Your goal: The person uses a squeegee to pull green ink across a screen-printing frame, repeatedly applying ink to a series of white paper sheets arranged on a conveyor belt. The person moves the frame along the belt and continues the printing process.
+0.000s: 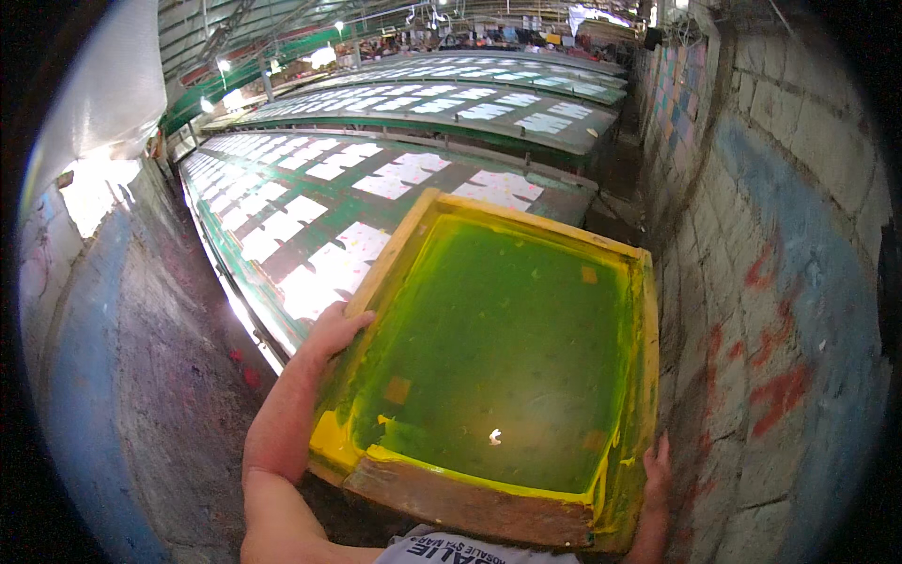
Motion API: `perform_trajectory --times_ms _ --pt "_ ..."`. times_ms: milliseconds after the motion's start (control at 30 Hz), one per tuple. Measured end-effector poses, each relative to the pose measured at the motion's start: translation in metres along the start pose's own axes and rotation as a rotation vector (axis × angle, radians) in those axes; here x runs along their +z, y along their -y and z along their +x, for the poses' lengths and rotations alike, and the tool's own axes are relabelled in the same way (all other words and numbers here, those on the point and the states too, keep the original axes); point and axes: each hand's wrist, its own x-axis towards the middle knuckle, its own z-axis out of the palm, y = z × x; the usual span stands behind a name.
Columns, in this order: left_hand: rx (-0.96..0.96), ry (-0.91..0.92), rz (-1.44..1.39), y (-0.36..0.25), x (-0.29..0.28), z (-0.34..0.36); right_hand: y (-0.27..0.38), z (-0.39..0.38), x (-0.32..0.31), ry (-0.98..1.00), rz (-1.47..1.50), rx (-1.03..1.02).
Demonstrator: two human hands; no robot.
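Observation:
Between my hands I carry a screen printing frame [507,329], a wooden frame with green mesh and yellow ink smeared along its inner edges. My left hand [335,331] grips its left side, thumb over the rim. My right hand [655,470] is at the lower right side, its fingers partly hidden by the frame. A brown wooden squeegee [470,503] lies across the frame's near end, beside pooled yellow ink. The frame is tilted and held close to my body, overlapping the near corner of a long printing table [310,193].
White cut fabric pieces [399,177] lie in rows on the table. More long tables [442,108] with similar pieces stand behind it. A rough block wall [780,310] with blue and red paint runs along the right. Another wall [94,357] stands on the left.

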Motion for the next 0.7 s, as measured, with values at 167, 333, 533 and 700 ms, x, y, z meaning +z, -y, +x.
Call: perform_trajectory --times_ms 167,333,533,700 --pt "-0.048 -0.047 0.067 -0.03 0.001 -0.002 0.02 0.062 -0.007 0.291 -0.088 0.152" --pt "-0.07 -0.104 0.035 -0.016 0.022 0.039 0.043 0.149 0.029 0.396 0.174 0.045" --pt "-0.071 -0.093 -0.166 -0.019 0.095 0.156 0.07 0.29 0.056 0.443 0.169 -0.009" --pt "-0.048 -0.077 -0.233 -0.104 0.148 0.24 0.087 0.395 0.042 0.392 0.104 -0.058"
